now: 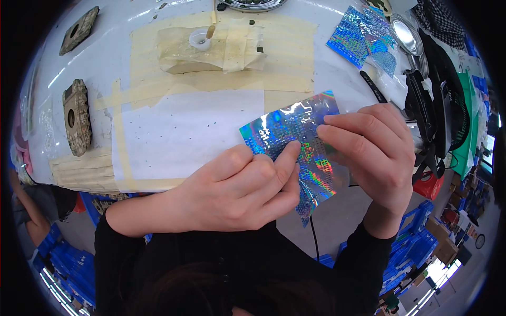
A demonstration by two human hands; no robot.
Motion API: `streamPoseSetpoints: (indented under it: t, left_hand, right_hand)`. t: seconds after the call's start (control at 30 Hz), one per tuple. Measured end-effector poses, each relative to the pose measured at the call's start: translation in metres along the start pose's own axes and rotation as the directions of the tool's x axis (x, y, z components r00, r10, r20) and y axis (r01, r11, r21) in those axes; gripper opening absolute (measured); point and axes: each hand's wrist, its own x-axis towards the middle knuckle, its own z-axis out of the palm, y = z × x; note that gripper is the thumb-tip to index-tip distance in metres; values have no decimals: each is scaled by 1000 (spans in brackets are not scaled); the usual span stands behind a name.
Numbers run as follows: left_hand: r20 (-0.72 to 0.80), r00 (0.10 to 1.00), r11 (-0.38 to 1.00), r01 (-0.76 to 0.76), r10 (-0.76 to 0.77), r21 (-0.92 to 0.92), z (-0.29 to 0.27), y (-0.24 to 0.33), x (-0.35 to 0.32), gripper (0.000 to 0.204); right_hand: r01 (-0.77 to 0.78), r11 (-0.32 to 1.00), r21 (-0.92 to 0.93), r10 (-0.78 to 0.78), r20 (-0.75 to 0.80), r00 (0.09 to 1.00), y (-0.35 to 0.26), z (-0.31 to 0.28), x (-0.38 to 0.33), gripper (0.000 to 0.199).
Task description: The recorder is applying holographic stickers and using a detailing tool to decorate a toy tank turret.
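A shiny holographic sheet [282, 122], silver-blue with rainbow glints and rows of small marks, is held up over the table's near edge. Its lower part bends down to a pointed corner. My right hand [375, 150] grips the sheet's right side, fingertips on its face and the thumb mostly hidden. From the left, my left hand [245, 189] closes on the lower left of the sheet, its index fingertip pressed to the face and the other fingers curled. Whether something small sits at that fingertip cannot be made out. Left of the sheet lies white paper [179, 137] with several tiny dark specks.
Two camouflage-patterned parts with oval holes [71, 117] lie at the left. A small translucent cup [199, 40] with a stick stands on a taped block [182, 57]. Far right are more holographic sheets [361, 37], black tweezers [373, 87], round metal lids [407, 34] and a black bag [419, 100].
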Motion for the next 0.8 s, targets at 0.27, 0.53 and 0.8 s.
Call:
streamPoseSetpoints:
  t: [0.27, 0.53, 0.8]
  left_hand:
    - [0, 1000, 1000, -5, 5, 2, 1, 0, 0, 9]
    - [17, 1000, 1000, -2, 2, -7, -3, 0, 2, 8]
    - [19, 1000, 1000, -3, 3, -6, -2, -1, 1, 7]
  right_hand:
    - [2, 998, -62, -2, 1, 1000, -7, 7, -7, 29]
    - [52, 998, -30, -50, 59, 997, 4, 3, -1, 27]
    - [57, 998, -16, -57, 50, 997, 4, 5, 3, 30]
